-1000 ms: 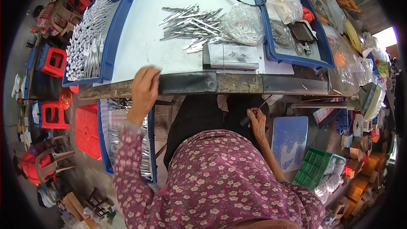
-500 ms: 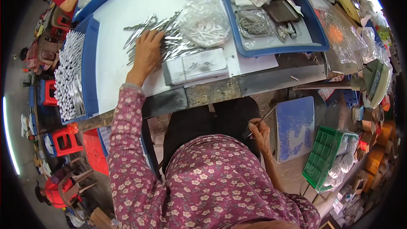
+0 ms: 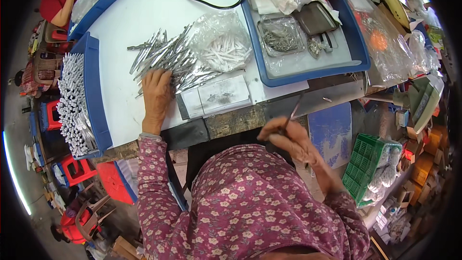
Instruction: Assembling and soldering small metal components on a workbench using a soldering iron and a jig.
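Observation:
My left hand (image 3: 157, 94) is at the near edge of a loose pile of thin silvery metal pieces (image 3: 166, 50) on the white tabletop. Its fingers are bent down and close together; whatever lies under the fingertips is hidden. My right hand (image 3: 291, 139) is raised in front of my body at the table's front edge, closed round a thin dark rod-like tool (image 3: 294, 111) that points up and away from me. Next to the pile lies a clear plastic bag (image 3: 219, 36) with white-and-silver slim pieces. A white flat box (image 3: 216, 97) with grey smudges sits near my left hand.
A blue bin (image 3: 94, 91) packed with white-ended sticks stands on the left. To the right, a blue tray (image 3: 315, 74) holds plastic bags and small metal parts. A black cord loop (image 3: 214, 5) lies at the back. Below right is a green crate (image 3: 363, 168). Another person sits far left.
My right hand has risen from beside my lap toward the table edge with the tool. My left hand has drawn back from the middle of the pile to its near edge.

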Tool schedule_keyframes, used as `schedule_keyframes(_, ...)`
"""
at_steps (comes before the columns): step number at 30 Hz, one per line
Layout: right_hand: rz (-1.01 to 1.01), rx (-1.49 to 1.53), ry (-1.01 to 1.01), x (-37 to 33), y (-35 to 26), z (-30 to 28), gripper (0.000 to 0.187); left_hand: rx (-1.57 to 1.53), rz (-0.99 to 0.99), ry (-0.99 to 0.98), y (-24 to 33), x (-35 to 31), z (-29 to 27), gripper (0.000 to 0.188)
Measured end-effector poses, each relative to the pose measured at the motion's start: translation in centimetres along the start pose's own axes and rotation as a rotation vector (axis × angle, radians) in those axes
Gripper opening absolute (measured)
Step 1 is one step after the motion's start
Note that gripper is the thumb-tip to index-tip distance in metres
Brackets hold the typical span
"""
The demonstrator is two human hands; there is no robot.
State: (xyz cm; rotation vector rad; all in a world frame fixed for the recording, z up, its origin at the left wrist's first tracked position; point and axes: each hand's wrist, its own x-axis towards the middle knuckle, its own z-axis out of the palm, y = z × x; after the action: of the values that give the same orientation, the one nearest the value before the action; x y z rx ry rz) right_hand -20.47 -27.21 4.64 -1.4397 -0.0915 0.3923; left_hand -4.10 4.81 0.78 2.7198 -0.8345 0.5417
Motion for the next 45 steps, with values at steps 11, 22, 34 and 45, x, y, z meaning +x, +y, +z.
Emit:
schedule_keyframes(11, -0.257, -0.518, 0.362, 10.8, -5.1, 3.7, 0.019, -0.051, -0.004, 0.159, 0.5, -1.3, 1.3, 0.020)
schedule_keyframes(22, -0.291, -1.330, 0.378, 19.1, -1.3, 3.1, 0.013, -0.116, 0.019, 0.239, -0.4, -2.0, 1.6, 0.014)
schedule_keyframes(34, -0.341, -1.367, 0.372, 18.6, -0.5, 3.0, 0.014, -0.092, 0.055, 0.246, -0.1, -1.6, 1.5, 0.013)
schedule_keyframes(45, -0.287, -1.183, 0.395, 18.1, -1.0, 2.2, 0.019, -0.110, 0.029, 0.243, 0.4, -1.4, 1.5, 0.011)
